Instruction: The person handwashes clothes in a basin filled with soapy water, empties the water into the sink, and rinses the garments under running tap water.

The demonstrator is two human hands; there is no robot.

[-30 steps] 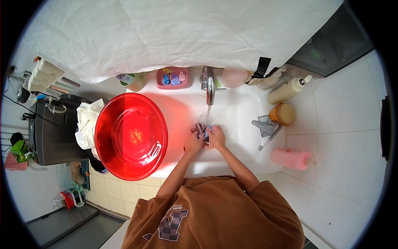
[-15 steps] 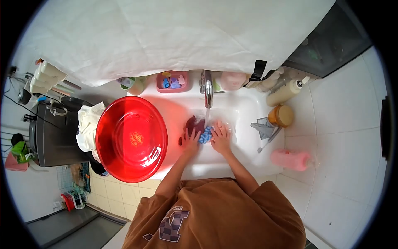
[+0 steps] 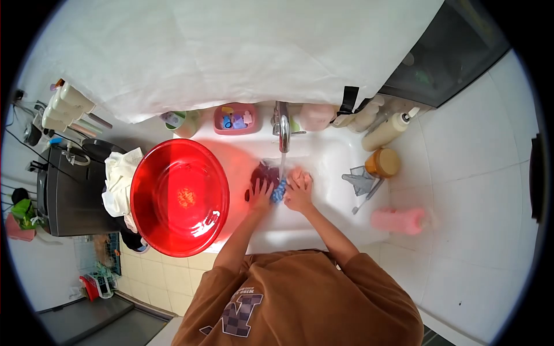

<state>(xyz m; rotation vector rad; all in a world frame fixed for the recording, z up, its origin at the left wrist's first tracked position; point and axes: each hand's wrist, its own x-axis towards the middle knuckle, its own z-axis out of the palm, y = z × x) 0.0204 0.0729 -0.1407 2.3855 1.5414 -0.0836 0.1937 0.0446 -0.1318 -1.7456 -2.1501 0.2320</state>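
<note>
Under the chrome faucet point(image 3: 283, 128), water runs onto wet cloths in the white sink point(image 3: 340, 213). My left hand point(image 3: 259, 196) lies with fingers spread on a dark maroon cloth point(image 3: 264, 172). My right hand point(image 3: 298, 196) presses on a peach-pink cloth point(image 3: 302, 176), its fingers apart and partly blended with the fabric. Between the two hands sits a blue patterned cloth point(image 3: 279, 190), touched at its edges by them.
A large red basin point(image 3: 186, 230) stands left of the sink, beside a heap of white clothes point(image 3: 120, 179). A pink tray point(image 3: 235, 129) of small items is behind. Right: a brush point(image 3: 367, 196), amber jar point(image 3: 383, 162), pump bottle point(image 3: 389, 132) and pink bottle point(image 3: 398, 221).
My right hand has shifted from beside the blue cloth onto the peach cloth, which now shows bunched under its fingers. My left hand stays on the maroon cloth. The whole view has shifted slightly.
</note>
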